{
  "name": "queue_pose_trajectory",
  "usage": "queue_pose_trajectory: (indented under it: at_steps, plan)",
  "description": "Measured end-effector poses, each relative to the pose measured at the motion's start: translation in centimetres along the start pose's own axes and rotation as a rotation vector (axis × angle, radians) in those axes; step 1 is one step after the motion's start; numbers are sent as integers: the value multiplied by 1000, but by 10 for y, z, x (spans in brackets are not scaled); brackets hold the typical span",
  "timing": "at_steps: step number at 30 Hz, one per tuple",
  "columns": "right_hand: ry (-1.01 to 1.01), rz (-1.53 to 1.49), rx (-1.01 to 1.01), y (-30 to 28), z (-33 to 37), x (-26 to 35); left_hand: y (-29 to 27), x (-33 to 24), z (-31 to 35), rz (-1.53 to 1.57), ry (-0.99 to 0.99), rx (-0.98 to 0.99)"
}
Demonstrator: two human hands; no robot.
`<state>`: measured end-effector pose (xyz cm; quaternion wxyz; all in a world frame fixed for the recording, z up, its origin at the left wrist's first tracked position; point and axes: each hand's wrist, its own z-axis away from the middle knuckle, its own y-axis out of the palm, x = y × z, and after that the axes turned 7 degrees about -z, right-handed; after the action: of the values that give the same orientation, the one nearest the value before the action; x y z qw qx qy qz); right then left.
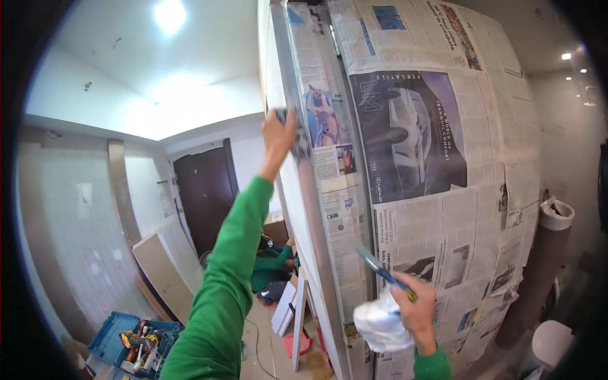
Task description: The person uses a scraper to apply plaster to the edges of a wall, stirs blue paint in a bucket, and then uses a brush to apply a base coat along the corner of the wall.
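Observation:
At the upper middle, my left hand [278, 139] is raised and closed round a small dark block [282, 116]. It rests at the edge of a tall white-and-grey panel frame [297, 171], whose surface has a dark smudge beside my fingers. My right hand [415, 307], lower right, grips a slim tool with a blue and yellow handle [386, 275] and a pale, flat tip pointing up and left; its exact kind is unclear. A crumpled white cloth [382, 323] hangs from the same hand. Behind both hands, newspaper sheets [437, 221] cover the panel.
An open blue toolbox [126, 342] with a drill and hand tools sits at lower left. Boards [168, 272] lean on the left wall. A person in green [269, 269] crouches beyond the panel near white planks [288, 310]. A cable [259, 354] crosses the floor.

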<state>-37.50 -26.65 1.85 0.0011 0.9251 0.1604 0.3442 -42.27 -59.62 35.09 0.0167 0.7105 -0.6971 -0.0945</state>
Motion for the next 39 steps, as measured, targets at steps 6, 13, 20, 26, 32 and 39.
queue_pose_trajectory:
  at_steps: [6, 13, 20, 26, 32, 39]
  plan:
    - [268, -183, -101, -50, 39, -53, 3, 13, -103, -340, 299, -50]
    - [216, -237, -4, -60, 48, -54, 8, -15, -158, -306, 113, 97]
    - [49, -135, -66, -75, 34, -62, 24, -20, -95, -188, 48, -8]
    - [169, -199, -98, -60, 20, -58, 32, -36, -274, -392, 69, -152]
    - [317, -218, -250, -43, 32, -54, 36, -15, -161, -204, 247, -119]
    - [-232, 188, -145, -56, 34, -81, 56, -22, -284, -349, 64, -93]
